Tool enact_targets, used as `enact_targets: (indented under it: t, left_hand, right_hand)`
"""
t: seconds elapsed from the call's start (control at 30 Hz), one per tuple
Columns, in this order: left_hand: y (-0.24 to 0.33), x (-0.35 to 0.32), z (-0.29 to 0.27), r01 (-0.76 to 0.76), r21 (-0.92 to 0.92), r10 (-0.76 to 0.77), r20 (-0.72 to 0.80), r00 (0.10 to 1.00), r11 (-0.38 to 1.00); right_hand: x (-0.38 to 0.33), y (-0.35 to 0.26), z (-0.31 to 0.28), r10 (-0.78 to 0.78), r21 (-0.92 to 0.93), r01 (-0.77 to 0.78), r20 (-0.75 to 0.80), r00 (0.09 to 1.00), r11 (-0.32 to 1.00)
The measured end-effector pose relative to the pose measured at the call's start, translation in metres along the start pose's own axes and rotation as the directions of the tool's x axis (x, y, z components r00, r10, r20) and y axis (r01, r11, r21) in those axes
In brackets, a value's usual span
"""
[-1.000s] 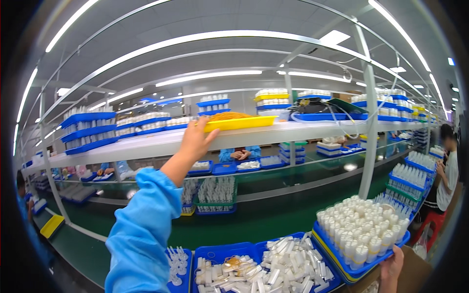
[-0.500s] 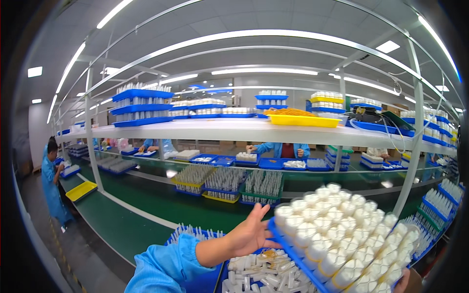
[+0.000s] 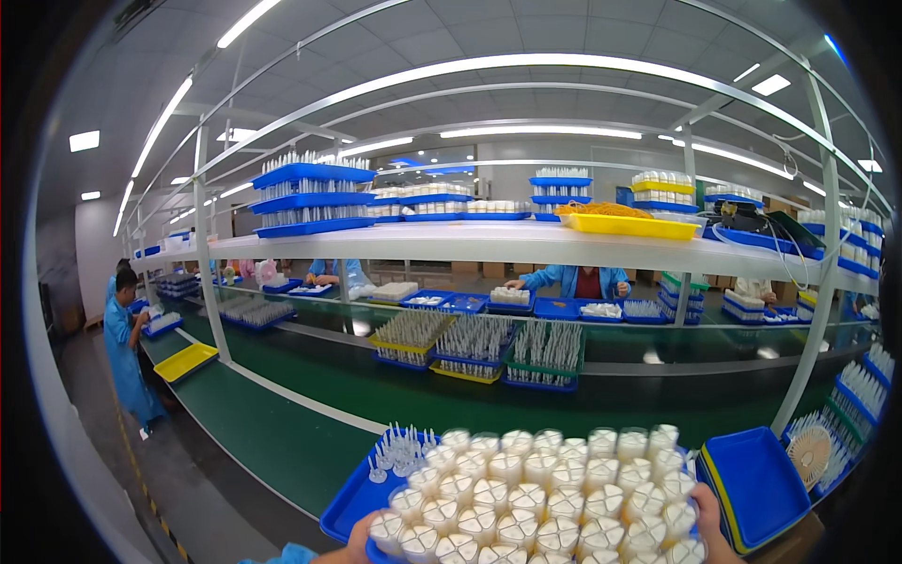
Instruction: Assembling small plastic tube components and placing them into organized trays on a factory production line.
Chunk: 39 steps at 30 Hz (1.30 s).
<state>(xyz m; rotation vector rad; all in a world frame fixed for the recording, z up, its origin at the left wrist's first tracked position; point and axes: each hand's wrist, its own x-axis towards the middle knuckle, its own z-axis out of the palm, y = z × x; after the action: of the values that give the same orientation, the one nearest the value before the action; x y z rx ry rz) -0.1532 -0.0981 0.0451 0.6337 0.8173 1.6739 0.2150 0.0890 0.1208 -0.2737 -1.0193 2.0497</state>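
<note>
A blue tray (image 3: 377, 553) packed with rows of white cylindrical cups (image 3: 554, 489), each with a cross mark on top, sits low in front of me. My left hand (image 3: 361, 542) holds its left side, closed round the edge. At the opposite side my right hand (image 3: 710, 519) grips the tray, partly cut off by the picture's lower edge. The cups hide most of the tray itself. Just beyond my left hand lies another blue tray (image 3: 346, 500), carrying clear pointed plastic pieces (image 3: 402, 451).
To the right are stacked blue and yellow trays (image 3: 756, 484) and a round beige fan (image 3: 810, 456). A green conveyor belt (image 3: 282, 414) runs across, bearing trays of pointed pieces (image 3: 545, 352). Overhead stretches a white shelf (image 3: 451, 246). Co-workers in blue (image 3: 130, 343) stand or sit beyond.
The loaded tray has come from a tilt at the right to a flatter position in front of me. My left hand, formerly spread beside it, now grips its left side.
</note>
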Motion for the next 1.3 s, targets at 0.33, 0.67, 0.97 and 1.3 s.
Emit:
enact_targets:
  t: [0.33,0.67,0.97,1.3]
  left_hand:
    - [0.041,-0.04,0.048,-0.424,-0.346,0.396,-0.152,0.906,0.837]
    - [0.177,-0.024,0.066,-0.696,-0.131,0.706,0.037,0.708,0.706]
    - [0.265,0.048,0.113,-0.782,-0.052,0.782,0.096,0.616,0.621]
    - [0.269,0.217,0.14,-0.722,-0.004,0.718,0.114,0.687,0.692]
  right_hand:
    - [0.108,0.014,0.009,0.143,0.062,-0.155,0.161,0.976,0.986]
    - [0.007,0.003,0.018,0.168,-0.655,0.03,0.239,0.956,0.755]
    - [-0.06,-0.006,-0.023,-0.049,-0.609,0.143,0.168,0.985,0.78]
    - [-0.087,0.0,-0.059,-0.234,-0.652,0.143,-0.055,0.971,0.745]
